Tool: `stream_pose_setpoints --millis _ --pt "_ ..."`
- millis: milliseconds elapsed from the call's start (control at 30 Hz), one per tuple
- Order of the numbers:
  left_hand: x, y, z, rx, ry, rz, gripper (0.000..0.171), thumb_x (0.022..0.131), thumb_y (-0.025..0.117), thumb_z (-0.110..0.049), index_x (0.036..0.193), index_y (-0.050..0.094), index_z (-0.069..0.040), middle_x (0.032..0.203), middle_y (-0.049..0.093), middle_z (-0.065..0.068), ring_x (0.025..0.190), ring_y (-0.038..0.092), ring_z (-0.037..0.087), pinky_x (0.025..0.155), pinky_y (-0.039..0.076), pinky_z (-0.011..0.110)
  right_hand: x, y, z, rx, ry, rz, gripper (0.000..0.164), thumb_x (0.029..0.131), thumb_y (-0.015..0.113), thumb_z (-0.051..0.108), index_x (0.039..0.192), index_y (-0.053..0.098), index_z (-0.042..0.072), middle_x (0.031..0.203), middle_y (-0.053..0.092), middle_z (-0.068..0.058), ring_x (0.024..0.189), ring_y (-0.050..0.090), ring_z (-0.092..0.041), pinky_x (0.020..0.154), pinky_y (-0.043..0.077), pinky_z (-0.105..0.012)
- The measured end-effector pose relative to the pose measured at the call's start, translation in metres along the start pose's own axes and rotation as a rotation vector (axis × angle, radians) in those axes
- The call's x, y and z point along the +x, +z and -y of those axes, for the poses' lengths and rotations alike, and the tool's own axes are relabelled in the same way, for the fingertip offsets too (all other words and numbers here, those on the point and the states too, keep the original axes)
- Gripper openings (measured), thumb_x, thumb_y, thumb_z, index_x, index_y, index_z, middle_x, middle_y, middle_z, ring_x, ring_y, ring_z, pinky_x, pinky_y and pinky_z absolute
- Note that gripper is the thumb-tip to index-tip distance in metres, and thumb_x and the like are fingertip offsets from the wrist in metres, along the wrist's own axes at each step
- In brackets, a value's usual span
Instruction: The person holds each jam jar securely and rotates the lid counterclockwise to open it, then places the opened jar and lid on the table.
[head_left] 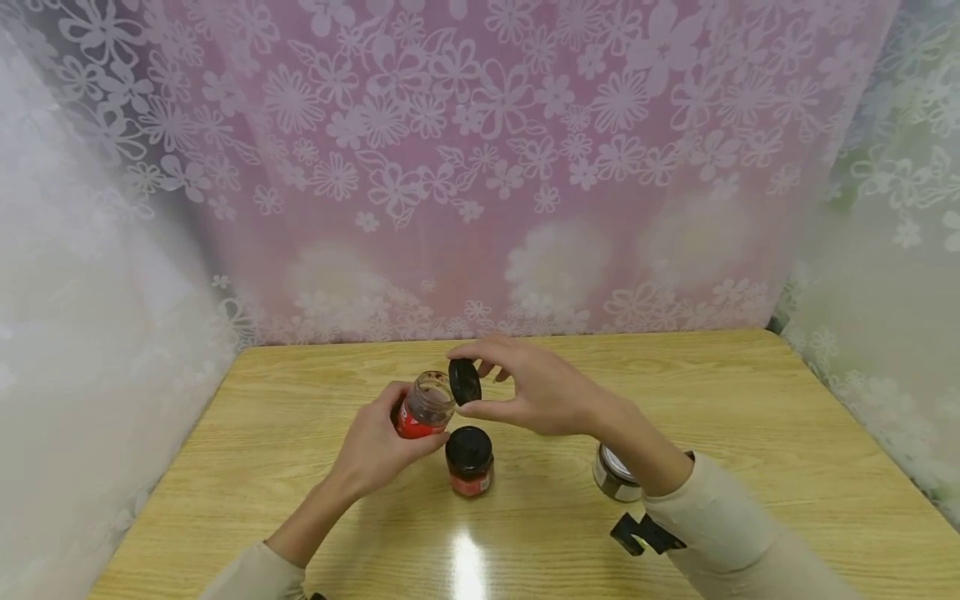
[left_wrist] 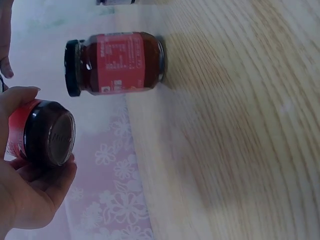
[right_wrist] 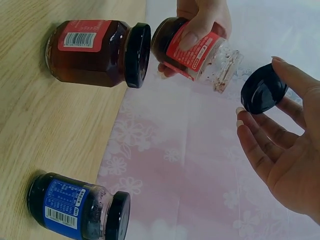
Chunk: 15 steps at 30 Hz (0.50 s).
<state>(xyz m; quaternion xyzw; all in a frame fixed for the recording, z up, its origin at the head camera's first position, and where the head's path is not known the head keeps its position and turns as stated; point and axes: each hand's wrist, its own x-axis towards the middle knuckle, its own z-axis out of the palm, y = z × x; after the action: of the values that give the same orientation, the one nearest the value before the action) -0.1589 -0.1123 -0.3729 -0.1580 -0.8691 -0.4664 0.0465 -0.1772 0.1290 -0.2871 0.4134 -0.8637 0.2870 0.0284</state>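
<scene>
My left hand (head_left: pixel 382 437) grips an open glass jar (head_left: pixel 432 406) with a red label, tilted and held above the table. Dark residue clings to its clear neck, and dark contents fill the lower part in the right wrist view. My right hand (head_left: pixel 543 387) pinches a black lid (head_left: pixel 465 382) by its rim between thumb and fingers, close beside the jar's mouth but off it. Below the hands stands a second red-labelled jar (head_left: pixel 469 462), full of reddish-brown contents, its black lid on. Neither hand touches that one.
A third jar (head_left: pixel 617 473) stands to the right, partly hidden by my right forearm. The right wrist view shows a blue-labelled jar (right_wrist: pixel 75 207) with a black lid. Floral curtains (head_left: pixel 480 167) border the wooden table (head_left: pixel 300 392) at the back and sides.
</scene>
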Motion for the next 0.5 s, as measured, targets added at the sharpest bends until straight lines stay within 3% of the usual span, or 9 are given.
stream_pose_setpoints --millis 300,500 --pt "0.01 -0.002 0.018 0.026 -0.031 -0.041 0.062 0.075 0.083 -0.031 0.125 0.053 -0.009 0.107 0.063 0.003 0.089 0.063 0.016 0.073 0.053 0.034 0.001 0.008 -0.002 0.039 0.05 0.015 0.059 0.086 0.069 0.043 0.138 0.049 0.025 0.127 0.052 0.013 0.103 0.054 -0.007 0.085 0.047 -0.032" --pt "0.015 -0.002 0.027 0.035 -0.089 -0.056 0.061 0.075 0.082 -0.032 0.123 0.053 -0.008 0.108 0.062 0.006 0.091 0.063 0.02 0.074 0.054 0.036 0.001 0.014 -0.003 0.052 0.048 0.03 0.059 0.087 0.068 0.045 0.138 0.049 0.023 0.128 0.051 0.01 0.105 0.056 -0.011 0.082 0.047 -0.033"
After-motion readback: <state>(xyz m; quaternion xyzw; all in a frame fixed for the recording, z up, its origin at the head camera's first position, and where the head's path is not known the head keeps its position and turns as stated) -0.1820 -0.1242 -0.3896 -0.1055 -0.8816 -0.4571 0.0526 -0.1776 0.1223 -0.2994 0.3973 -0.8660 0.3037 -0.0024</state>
